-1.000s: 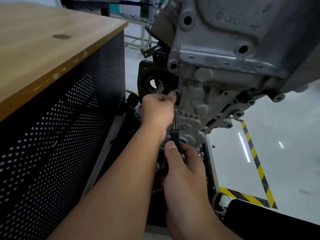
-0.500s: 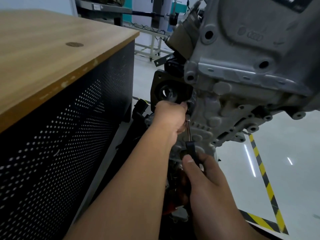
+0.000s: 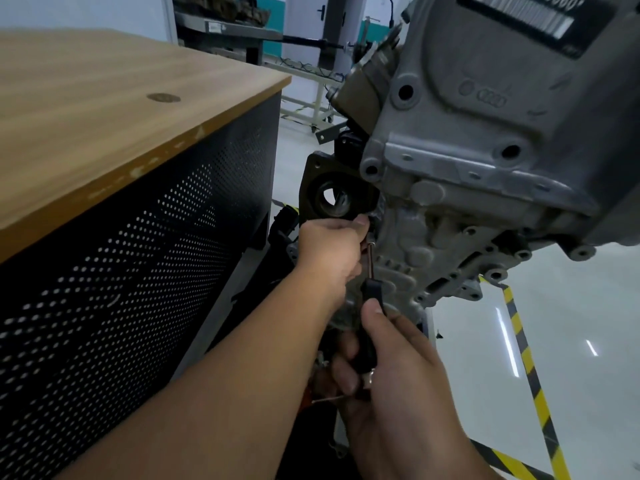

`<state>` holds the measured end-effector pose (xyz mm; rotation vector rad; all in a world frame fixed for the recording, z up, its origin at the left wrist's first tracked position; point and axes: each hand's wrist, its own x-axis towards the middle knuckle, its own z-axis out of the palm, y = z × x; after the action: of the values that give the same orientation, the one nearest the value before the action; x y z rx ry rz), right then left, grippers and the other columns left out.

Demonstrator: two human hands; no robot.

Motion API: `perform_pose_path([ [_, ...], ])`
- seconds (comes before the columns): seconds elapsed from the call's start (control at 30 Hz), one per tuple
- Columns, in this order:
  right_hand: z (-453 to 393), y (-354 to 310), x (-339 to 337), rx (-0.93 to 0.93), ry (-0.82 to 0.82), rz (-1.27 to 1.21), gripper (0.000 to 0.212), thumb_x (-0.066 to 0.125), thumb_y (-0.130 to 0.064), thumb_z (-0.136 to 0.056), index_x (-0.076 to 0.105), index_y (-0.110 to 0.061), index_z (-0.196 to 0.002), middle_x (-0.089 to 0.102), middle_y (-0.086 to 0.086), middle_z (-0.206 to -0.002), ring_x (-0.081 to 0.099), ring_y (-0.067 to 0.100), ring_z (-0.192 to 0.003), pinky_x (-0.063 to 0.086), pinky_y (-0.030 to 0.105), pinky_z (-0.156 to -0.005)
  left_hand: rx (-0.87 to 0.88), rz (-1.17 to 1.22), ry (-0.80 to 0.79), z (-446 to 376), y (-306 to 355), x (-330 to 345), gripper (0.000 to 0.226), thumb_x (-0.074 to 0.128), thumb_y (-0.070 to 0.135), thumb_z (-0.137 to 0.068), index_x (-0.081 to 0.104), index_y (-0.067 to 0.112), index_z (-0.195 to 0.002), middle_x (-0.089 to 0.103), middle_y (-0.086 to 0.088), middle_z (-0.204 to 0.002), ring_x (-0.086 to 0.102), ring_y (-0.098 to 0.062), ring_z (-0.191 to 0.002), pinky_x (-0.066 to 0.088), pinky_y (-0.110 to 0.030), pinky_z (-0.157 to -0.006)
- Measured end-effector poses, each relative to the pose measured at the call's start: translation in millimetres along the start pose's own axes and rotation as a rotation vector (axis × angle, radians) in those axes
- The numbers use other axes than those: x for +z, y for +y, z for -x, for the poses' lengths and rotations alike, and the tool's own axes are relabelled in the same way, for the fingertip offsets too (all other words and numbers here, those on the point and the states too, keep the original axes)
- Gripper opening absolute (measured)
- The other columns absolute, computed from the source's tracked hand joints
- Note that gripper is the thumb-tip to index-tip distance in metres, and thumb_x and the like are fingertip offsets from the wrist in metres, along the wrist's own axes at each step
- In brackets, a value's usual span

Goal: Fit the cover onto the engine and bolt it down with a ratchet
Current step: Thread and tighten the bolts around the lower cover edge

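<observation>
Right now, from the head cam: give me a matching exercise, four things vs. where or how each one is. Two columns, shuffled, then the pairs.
Things:
1. ratchet
2. left hand
3. right hand
4. workbench

Places or states:
A. curled round the black handle, low in the frame
B. up at the tool's head, against the engine casting
C. wooden top over a perforated dark panel, at the left of the frame
D. runs roughly upright between the two hands, metal shank above a black handle

Pairs: 1-D, 2-B, 3-A, 4-C
</observation>
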<state>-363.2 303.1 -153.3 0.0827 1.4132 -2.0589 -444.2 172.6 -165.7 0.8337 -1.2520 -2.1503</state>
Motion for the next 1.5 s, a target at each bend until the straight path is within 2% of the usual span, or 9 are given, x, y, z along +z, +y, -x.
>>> perform_pose_path([
  [0.3, -16.0, -2.7, -7.4, -0.158, 0.068, 0.338, 0.011, 0.062, -0.023, -0.099, 0.066, -0.019, -0.09, 0.053, 0.002, -0.055, 0.045, 0.016, -0.044, 0.035, 0.025, -0.045, -0.115, 0.026, -0.021, 5.8, 6.1, -3.2, 0.024, 0.065, 0.013, -0.097, 0.059, 0.013, -0.074, 0.046, -0.001, -0.057, 0.029, -0.006, -0.032, 0.019, -0.014, -0.033],
  [0.43, -21.2, -2.5, -10.6, -0.344, 0.114, 0.674, 0.006, 0.064, -0.03, -0.096, 0.061, -0.031, -0.101, 0.069, -0.012, -0.087, 0.064, 0.0, -0.067, 0.044, 0.017, -0.054, -0.135, -0.106, -0.079, 41.6, 8.5, -22.5, 0.025, 0.073, 0.033, -0.092, 0.063, 0.016, -0.077, 0.053, 0.002, -0.056, 0.034, -0.005, -0.03, 0.024, -0.012, -0.033],
  [0.53, -21.7, -1.3, -9.3, -0.391, 0.109, 0.755, 0.01, 0.061, -0.029, -0.096, 0.052, -0.03, -0.101, 0.068, -0.013, -0.09, 0.064, -0.01, -0.073, 0.044, 0.013, -0.051, -0.115, -0.145, -0.264, 76.6, 5.2, -34.0, 0.028, 0.082, 0.038, -0.078, 0.077, 0.012, -0.085, 0.076, -0.003, -0.076, 0.073, -0.015, -0.063, 0.058, -0.027, -0.061],
  [0.67, -20.5, -0.8, -9.7, -0.412, 0.078, 0.84, 0.015, 0.055, -0.019, -0.091, 0.048, -0.03, -0.098, 0.067, -0.009, -0.084, 0.065, -0.007, -0.069, 0.051, 0.022, -0.054, -0.157, -0.203, -0.291, 88.0, -0.3, -34.5, 0.027, 0.082, 0.029, -0.077, 0.078, 0.005, -0.088, 0.077, -0.017, -0.089, 0.076, -0.032, -0.085, 0.059, -0.042, -0.082],
  [0.83, -7.1, -16.3, -20.0, -0.435, -0.137, 0.781, 0.03, 0.068, -0.037, -0.078, 0.052, -0.05, -0.1, 0.073, -0.008, -0.091, 0.072, 0.009, -0.07, 0.052, 0.027, -0.055, -0.104, -0.184, -0.328, 78.2, 5.9, -36.0, 0.016, 0.072, 0.023, -0.089, 0.073, 0.008, -0.082, 0.071, -0.014, -0.076, 0.068, -0.026, -0.07, 0.052, -0.037, -0.071],
  [1.03, 19.9, -32.2, -70.0, -0.596, -0.497, 1.41, 0.03, 0.055, -0.066, -0.088, 0.058, -0.037, -0.089, 0.061, -0.016, -0.07, 0.06, 0.004, -0.059, 0.038, 0.014, -0.053, -0.286, 0.07, -0.411, 65.8, 16.7, -59.1, 0.035, 0.057, 0.035, -0.096, 0.063, 0.004, -0.082, 0.038, 0.002, -0.052, 0.035, -0.007, -0.033, 0.027, -0.015, -0.031],
  [1.17, 23.0, -35.6, -77.8, -0.663, -0.37, 1.559, 0.042, 0.046, -0.07, -0.087, 0.064, -0.033, -0.095, 0.061, -0.012, -0.071, 0.06, 0.007, -0.07, 0.043, 0.023, -0.059, -0.327, 0.048, -0.362, 78.2, 14.2, -62.4, 0.04, 0.062, 0.05, -0.093, 0.068, 0.011, -0.087, 0.039, 0.002, -0.06, 0.033, -0.007, -0.038, 0.024, -0.018, -0.033],
  [1.27, 27.2, -43.0, -80.8, -0.684, -0.331, 1.611, 0.029, 0.054, -0.06, -0.089, 0.066, -0.035, -0.097, 0.061, -0.014, -0.074, 0.058, 0.006, -0.073, 0.049, 0.031, -0.067, -0.341, -0.039, -0.275, 96.4, 7.9, -68.6, 0.044, 0.071, 0.06, -0.082, 0.072, 0.022, -0.06, 0.056, 0.005, -0.056, 0.041, -0.007, -0.036, 0.027, -0.016, -0.035],
  [1.5, 32.5, -55.2, -90.8, -0.771, -0.239, 1.48, 0.013, 0.056, -0.057, -0.092, 0.062, -0.047, -0.099, 0.065, -0.026, -0.083, 0.062, 0.003, -0.077, 0.052, 0.032, -0.065, -0.315, -0.031, -0.256, 102.0, 2.9, -53.2, 0.043, 0.07, 0.046, -0.087, 0.07, 0.025, -0.049, 0.051, 0.008, -0.056, 0.033, -0.006, -0.039, 0.016, -0.016, -0.038],
])
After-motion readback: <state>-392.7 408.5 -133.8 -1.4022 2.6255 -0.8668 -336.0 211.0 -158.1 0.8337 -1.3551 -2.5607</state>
